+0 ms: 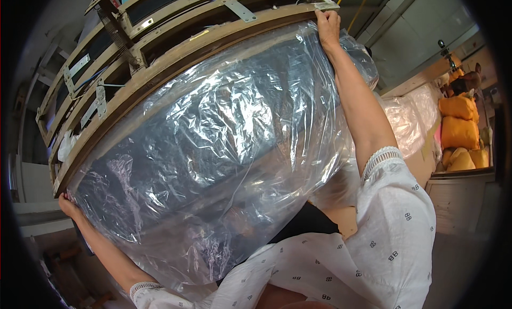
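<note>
Both hands well apart, each gripping a corner of the clear plastic sheet point(213, 149) stretched over a dark panel. Left hand point(68, 206) clamped on the sheet's lower-left corner; right hand point(327, 25) clamped on the upper-right corner at the wooden frame point(176, 58). Sheet hangs below the frame's edge, crinkled, draping to the white sleeves. Orange sacks point(460, 125) stacked far right.

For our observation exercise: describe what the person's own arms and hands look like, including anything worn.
Both forearms are bare. The left hand and right hand wear no gloves. Loose white sleeves dotted with small dark motifs end in ribbed, lace-like cuffs at the elbows.
</note>
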Tool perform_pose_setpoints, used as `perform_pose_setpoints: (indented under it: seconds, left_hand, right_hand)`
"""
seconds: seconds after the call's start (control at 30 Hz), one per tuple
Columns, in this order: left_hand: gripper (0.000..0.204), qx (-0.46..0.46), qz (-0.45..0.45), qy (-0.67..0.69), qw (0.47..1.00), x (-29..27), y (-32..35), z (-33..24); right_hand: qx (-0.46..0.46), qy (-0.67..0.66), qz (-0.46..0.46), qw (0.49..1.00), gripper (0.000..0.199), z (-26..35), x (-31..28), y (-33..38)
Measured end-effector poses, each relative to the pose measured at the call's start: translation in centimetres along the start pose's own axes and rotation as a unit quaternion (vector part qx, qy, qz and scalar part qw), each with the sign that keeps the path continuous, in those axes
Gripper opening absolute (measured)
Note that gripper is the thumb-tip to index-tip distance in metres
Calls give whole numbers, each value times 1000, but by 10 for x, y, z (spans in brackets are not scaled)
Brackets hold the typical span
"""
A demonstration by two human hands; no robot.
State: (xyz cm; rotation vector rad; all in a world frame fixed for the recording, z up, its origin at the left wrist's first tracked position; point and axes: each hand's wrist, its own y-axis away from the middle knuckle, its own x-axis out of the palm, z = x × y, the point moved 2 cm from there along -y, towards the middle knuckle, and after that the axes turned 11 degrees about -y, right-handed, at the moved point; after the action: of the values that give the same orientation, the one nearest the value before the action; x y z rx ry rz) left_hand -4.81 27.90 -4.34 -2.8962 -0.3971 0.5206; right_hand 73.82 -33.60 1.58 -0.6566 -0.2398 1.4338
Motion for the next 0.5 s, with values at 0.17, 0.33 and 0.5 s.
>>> perform_pose_setpoints:
  seconds: [0.17,0.33,0.5]
  left_hand:
    - [27,42,65,-103,992,-50,-27,-9]
    - [27,239,116,-243,933,-68,11,-34]
    - [30,182,123,-284,933,-186,-9,-77]
  right_hand:
    - [-12,2,37,999,48,-6,16,-3]
    - [-131,288,326,891,50,41,-16,21]
    - [54,-177,505,843,23,75,-54,70]
